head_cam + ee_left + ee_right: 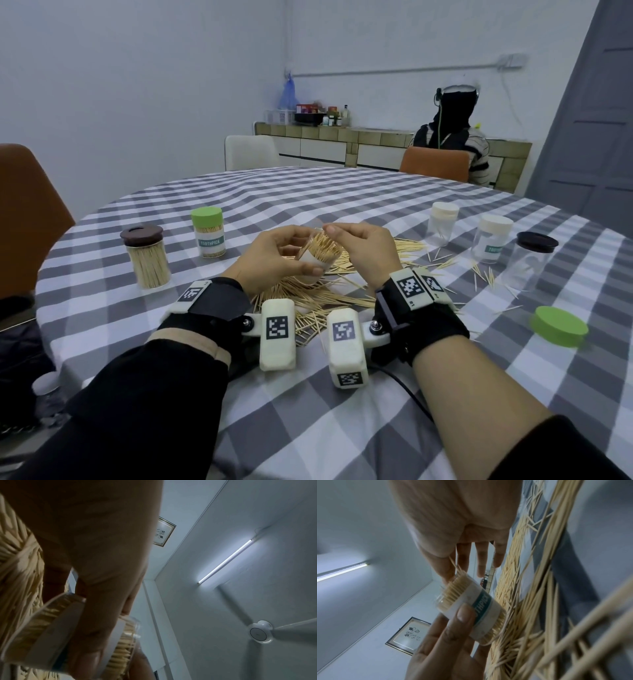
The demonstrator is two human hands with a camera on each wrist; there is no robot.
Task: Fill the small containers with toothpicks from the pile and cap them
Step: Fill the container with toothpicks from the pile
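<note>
Nearest us, at the tabletop's near edge, the toothpick pile (318,301) spreads across the checked tablecloth (342,428), partly hidden behind our wrist cameras. A loose green cap (559,325) lies toward the right edge. Just above the pile, our left hand (274,260) wraps its fingers and thumb round an uncapped toothpick container (317,260), tilted, packed full. Our right hand (368,250) meets its mouth, thumb and forefinger pinched on a few toothpicks (453,564) – only the right wrist view shows those sticks, with the other fingers straight. That view also reads part of the label, "THPICK", which the head view hides. The left wrist view is mostly palm and blur. Farther out, left side: a full brown-lidded jar (147,257) and a full green-capped container (208,233). Right side: two white-capped clear containers (443,222) (492,240) and a black-lidded jar (529,260); their contents are hard to make out.
</note>
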